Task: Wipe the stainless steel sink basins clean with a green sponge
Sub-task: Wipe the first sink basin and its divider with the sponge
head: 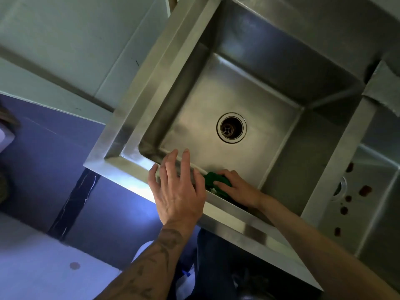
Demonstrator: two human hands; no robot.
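A deep stainless steel sink basin [255, 94] fills the middle of the head view, with a round drain [231, 128] in its floor. My right hand [237, 188] is down inside the basin, closed on a green sponge [213, 180] that presses against the near wall where it meets the floor. My left hand [178, 189] hovers over the sink's front rim [129, 172] with its fingers spread, holding nothing. Part of the sponge is hidden behind the near rim and my fingers.
A second basin [372, 187] lies to the right, with several reddish-brown spots [365, 190] on its wall and floor. A steel divider [337, 161] separates the two basins. Left of the sink are pale wall panels [65, 50] and a purple-lit floor [54, 159].
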